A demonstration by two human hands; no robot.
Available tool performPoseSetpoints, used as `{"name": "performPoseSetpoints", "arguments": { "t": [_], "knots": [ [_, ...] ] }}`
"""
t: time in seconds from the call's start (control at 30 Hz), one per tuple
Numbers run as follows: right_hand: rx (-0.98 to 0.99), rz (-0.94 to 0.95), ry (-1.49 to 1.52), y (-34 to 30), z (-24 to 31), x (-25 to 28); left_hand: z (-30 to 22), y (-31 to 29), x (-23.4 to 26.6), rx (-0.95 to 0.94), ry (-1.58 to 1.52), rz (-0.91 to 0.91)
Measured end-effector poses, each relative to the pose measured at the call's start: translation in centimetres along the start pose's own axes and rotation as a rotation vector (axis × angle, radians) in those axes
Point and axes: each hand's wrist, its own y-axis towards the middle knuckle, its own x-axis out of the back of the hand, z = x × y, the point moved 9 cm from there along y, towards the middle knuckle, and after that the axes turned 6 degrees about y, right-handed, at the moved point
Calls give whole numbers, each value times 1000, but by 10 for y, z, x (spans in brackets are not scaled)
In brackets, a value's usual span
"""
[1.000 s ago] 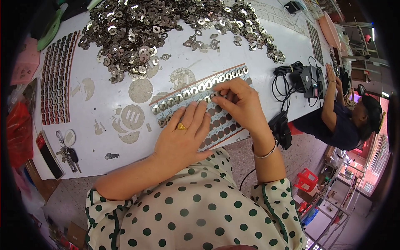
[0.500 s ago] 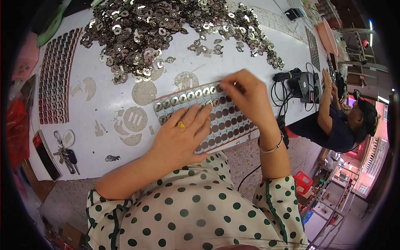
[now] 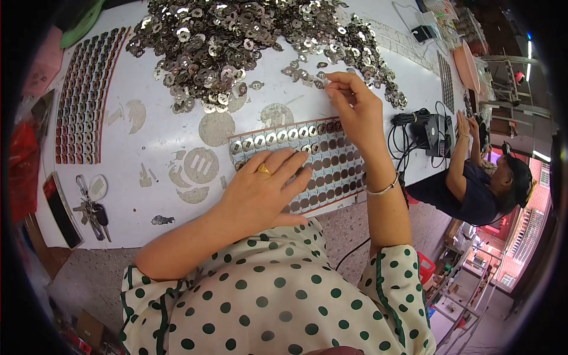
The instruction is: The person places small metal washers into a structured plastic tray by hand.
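A rectangular panel of small circuit boards (image 3: 331, 173) lies on the table before me. Rows of dark round spots cover it, and silvery notched metal discs (image 3: 271, 138) sit along part of its upper rows. My left hand (image 3: 260, 186), with a gold ring, rests flat on the panel's left part, fingers spread, hiding the spots beneath. My right hand (image 3: 358, 109) is past the panel's upper edge, thumb and forefinger apart, fingertips beside a few loose metal discs (image 3: 305, 75). Whether the fingertips touch a disc is hard to make out.
A big heap of metal discs (image 3: 207, 47) covers the back of the table. A filled panel (image 3: 89, 97) lies at left, above keys (image 3: 93, 213) and a dark flat object (image 3: 61, 213). At right are a black box (image 3: 435, 133) with coiled cables and a co-worker (image 3: 479, 183).
My right hand has moved from the panel's upper row up to the loose discs, and its fingers have opened. The left hand stays on the panel. The view has shifted slightly.
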Motion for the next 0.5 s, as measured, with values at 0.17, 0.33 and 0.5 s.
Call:
{"name": "performPoseSetpoints", "arguments": {
  "t": [0.17,0.33,0.5],
  "knots": [
    [356,42,-449,-7,38,-9,1,4,12,-17,-29,-103],
    [555,151,-693,-3,42,-26,5,5,23,-24,-143,-271],
    [-251,181,672,-16,0,-15,32,2,32,242,-500,-350]
  ]
}}
